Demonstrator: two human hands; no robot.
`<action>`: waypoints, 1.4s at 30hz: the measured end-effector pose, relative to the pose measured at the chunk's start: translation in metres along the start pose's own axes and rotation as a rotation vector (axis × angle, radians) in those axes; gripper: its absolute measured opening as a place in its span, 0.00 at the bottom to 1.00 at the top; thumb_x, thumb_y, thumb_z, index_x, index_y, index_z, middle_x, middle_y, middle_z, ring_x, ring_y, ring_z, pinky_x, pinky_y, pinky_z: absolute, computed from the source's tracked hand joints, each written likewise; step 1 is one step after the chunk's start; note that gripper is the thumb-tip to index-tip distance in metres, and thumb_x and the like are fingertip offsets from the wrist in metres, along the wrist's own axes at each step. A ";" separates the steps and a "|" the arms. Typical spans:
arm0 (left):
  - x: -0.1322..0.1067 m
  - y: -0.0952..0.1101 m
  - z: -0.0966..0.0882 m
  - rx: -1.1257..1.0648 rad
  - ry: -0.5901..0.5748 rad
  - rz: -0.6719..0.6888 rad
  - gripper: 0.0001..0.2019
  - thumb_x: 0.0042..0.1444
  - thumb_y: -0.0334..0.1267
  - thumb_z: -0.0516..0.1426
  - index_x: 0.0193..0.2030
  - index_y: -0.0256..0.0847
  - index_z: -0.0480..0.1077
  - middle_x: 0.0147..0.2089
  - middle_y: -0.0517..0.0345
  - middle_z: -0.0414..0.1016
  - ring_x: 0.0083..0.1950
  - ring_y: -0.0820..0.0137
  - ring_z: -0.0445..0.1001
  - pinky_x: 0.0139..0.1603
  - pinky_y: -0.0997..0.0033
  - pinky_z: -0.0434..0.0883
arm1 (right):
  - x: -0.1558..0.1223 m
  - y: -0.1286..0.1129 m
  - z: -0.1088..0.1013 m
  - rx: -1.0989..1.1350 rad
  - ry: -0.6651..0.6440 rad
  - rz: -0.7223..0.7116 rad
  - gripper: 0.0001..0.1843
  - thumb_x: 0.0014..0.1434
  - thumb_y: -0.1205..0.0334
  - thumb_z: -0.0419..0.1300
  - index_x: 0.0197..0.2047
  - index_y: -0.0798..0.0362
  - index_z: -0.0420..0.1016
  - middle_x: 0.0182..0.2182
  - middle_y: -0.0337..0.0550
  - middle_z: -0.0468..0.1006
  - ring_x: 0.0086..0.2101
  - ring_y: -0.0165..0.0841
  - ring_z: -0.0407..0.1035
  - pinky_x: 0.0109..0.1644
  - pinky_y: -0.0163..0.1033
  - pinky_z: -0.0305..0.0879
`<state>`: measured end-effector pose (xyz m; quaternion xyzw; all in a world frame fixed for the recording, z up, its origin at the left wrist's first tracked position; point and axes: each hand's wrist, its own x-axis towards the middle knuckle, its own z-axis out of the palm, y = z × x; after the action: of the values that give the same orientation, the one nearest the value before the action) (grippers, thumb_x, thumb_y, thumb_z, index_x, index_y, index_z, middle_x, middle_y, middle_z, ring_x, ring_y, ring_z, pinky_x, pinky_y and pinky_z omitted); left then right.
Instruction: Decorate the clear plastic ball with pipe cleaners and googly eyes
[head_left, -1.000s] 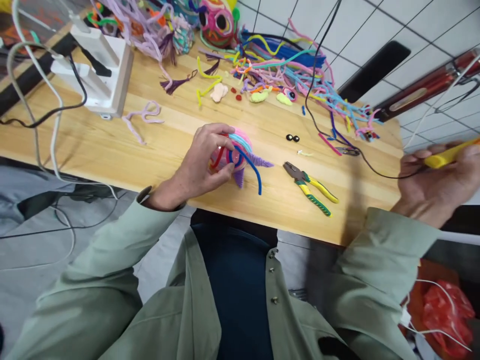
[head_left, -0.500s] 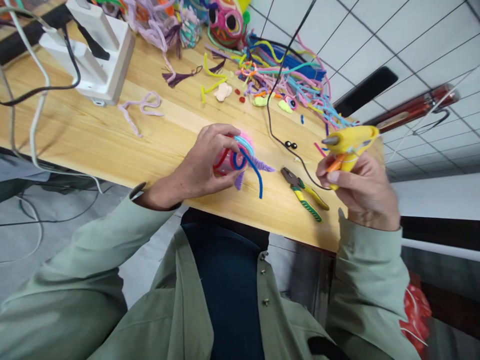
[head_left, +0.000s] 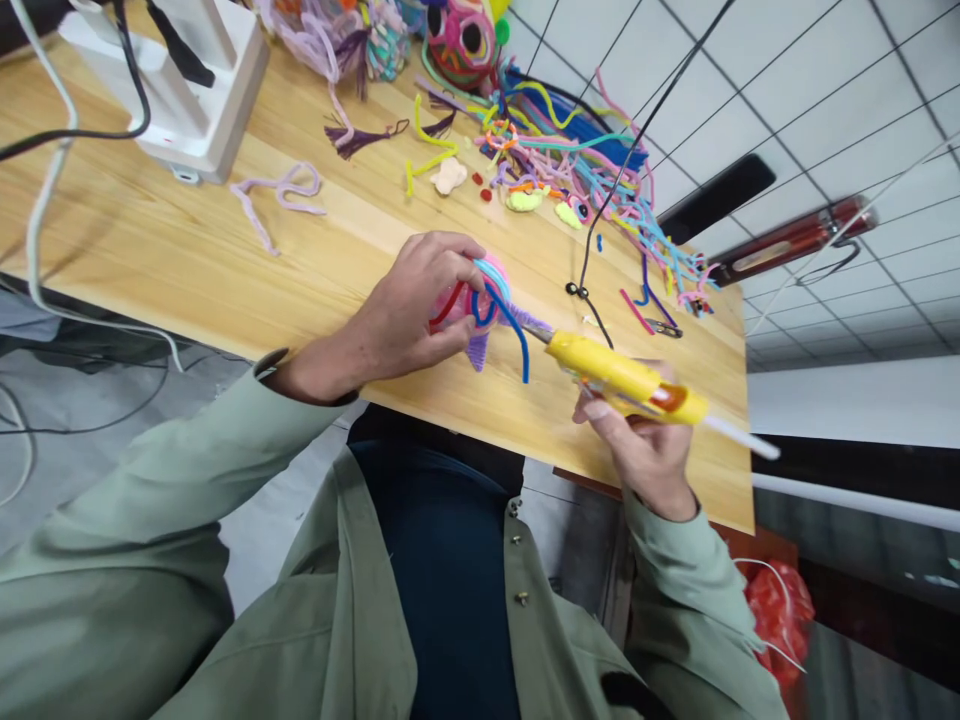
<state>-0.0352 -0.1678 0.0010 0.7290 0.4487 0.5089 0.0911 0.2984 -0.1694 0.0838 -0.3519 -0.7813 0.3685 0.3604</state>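
Observation:
My left hand [head_left: 409,305] is closed around a small pink craft figure [head_left: 480,305] wrapped in blue, red and purple pipe cleaners, pressing it onto the wooden table [head_left: 187,260]. My right hand [head_left: 637,440] grips a yellow glue gun [head_left: 622,380], held level with its metal nozzle pointing left, close to the figure's purple side. A white glue stick pokes out of the gun's back end. Its black cord [head_left: 600,220] rises across the table.
A heap of coloured pipe cleaners [head_left: 570,170] and a round pink figure with big eyes [head_left: 461,35] lie at the far side. A white box with cables [head_left: 180,90] stands at the far left. Two black eye beads [head_left: 574,290] lie behind the gun. A red bag [head_left: 776,610] sits on the floor.
My right hand brought the glue gun from the far right down and left, until its nozzle points at the figure. My left hand stayed on the figure. The pliers are now hidden behind the gun.

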 end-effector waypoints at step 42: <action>0.011 -0.011 0.004 -0.075 0.004 0.023 0.14 0.65 0.42 0.64 0.57 0.54 0.74 0.67 0.49 0.81 0.73 0.47 0.77 0.76 0.31 0.73 | -0.012 0.015 0.066 -0.865 -0.022 -0.392 0.13 0.82 0.61 0.52 0.60 0.49 0.76 0.49 0.52 0.84 0.45 0.45 0.77 0.45 0.49 0.65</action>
<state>-0.0369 -0.1521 -0.0003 0.7291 0.4214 0.5276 0.1116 0.2539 -0.1938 0.0369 -0.3114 -0.9186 -0.0618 0.2353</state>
